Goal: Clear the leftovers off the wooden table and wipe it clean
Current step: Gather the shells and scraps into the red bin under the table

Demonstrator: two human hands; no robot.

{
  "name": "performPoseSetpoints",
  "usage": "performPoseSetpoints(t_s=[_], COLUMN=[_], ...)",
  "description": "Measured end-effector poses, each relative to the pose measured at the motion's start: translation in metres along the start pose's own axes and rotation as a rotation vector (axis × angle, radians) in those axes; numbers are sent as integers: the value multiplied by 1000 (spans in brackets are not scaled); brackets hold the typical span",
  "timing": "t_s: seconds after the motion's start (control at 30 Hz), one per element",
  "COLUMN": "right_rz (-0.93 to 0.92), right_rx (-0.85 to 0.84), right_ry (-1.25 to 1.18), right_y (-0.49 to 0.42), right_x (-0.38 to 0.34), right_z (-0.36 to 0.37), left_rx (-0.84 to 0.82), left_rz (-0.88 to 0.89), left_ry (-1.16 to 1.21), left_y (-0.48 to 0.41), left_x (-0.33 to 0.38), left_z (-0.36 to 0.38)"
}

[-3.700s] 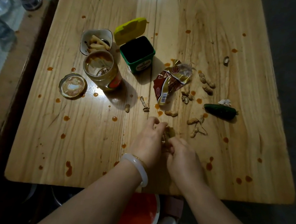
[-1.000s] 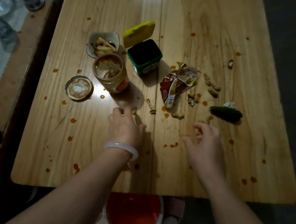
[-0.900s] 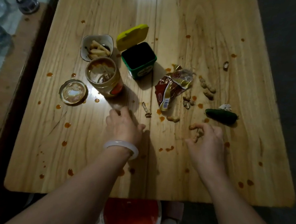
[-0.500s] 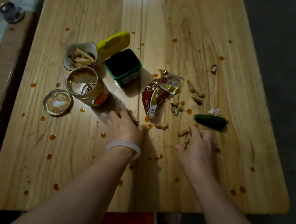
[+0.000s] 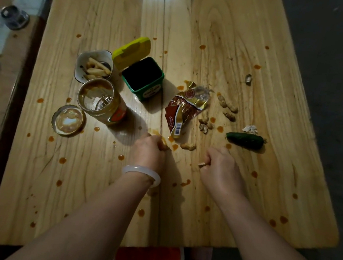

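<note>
Dim room, seen from above. A pale wooden table [image 5: 237, 42] fills the view, with a bright glare of light near its middle. Dark grey floor [image 5: 340, 62] lies to the right. A darker brown side table [image 5: 2, 96] stands just beside it on the left.

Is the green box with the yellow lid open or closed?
Open. The yellow lid stands tilted back behind the green box, whose dark inside shows.
</note>
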State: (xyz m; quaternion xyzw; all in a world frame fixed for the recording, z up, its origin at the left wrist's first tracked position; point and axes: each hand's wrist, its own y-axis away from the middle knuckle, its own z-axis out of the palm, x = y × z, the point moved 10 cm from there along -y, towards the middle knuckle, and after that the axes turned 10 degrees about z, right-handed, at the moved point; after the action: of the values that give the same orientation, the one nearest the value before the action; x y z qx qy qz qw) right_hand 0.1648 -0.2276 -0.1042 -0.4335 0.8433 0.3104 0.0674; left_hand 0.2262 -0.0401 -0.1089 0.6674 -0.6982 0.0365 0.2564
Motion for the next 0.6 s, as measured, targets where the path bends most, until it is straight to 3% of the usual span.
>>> performPoseSetpoints(t_s=[0.27, 0.6], right_rz=[-53, -196], right_rx=[41, -50], right_ry=[-169, 62], right_y=[-5, -11], right_x=[-28, -57], right_z=[-2, 18], left_rx=[-25, 14], left_rz=[15, -115], left_ry=[51, 224], left_y=[21, 59], left_x=[-5, -40], left_z=[9, 5])
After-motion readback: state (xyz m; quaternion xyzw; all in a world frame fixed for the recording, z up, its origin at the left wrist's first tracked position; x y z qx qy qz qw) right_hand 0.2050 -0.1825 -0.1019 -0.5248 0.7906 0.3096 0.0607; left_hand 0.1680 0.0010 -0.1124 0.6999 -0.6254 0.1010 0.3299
